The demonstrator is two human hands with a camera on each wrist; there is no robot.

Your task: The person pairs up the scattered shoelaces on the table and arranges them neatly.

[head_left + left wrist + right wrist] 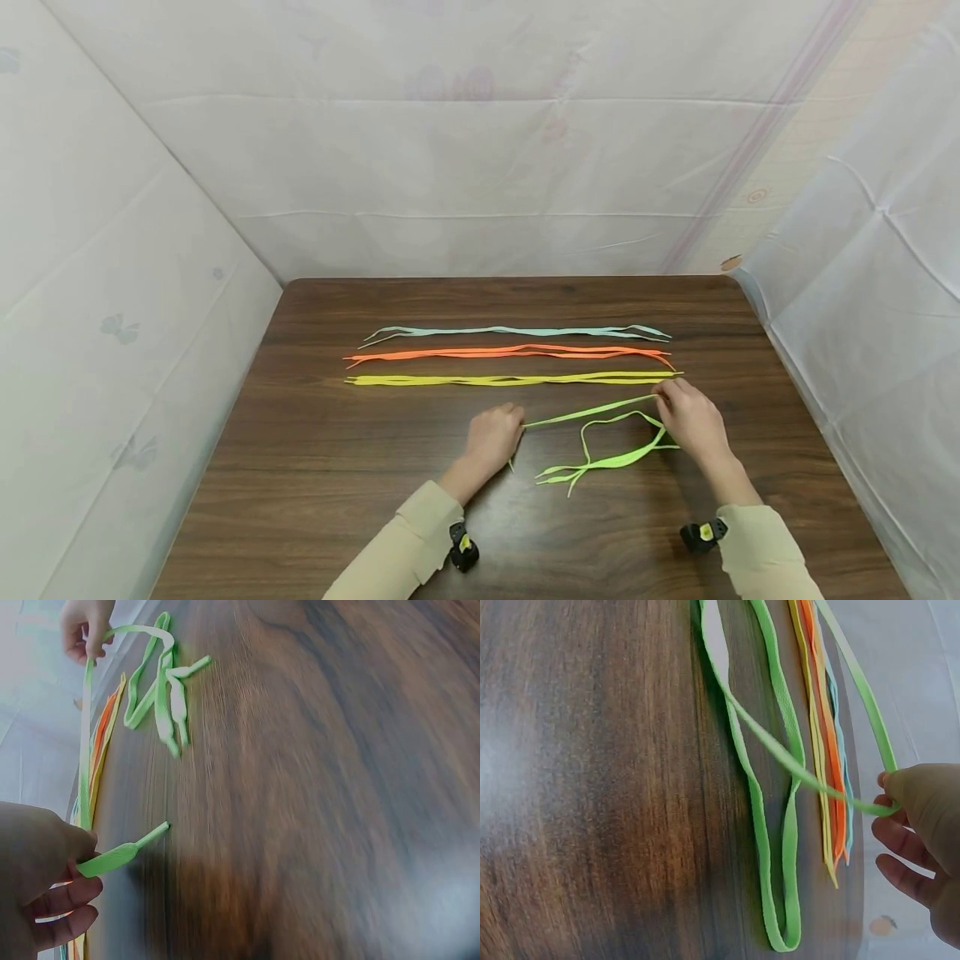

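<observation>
Between both hands a flat green shoelace (592, 412) is stretched above the table. My left hand (493, 435) pinches it near one end, and its narrow tip (154, 832) sticks out past the thumb in the left wrist view. My right hand (692, 418) pinches the same lace farther along, where it bends back in the right wrist view. More green lace (622, 460) lies loosely looped on the wood below the right hand, with several tips pointing left. Just beyond the hands lies a straightened bundle of yellow laces (510, 381).
Behind the yellow bundle, orange laces (517, 351) and light blue laces (517, 331) run parallel to it across the brown wooden table (300, 500). Pale sheeting (487, 183) hangs behind the table and on both sides. A wrist camera (463, 548) is strapped at the left sleeve.
</observation>
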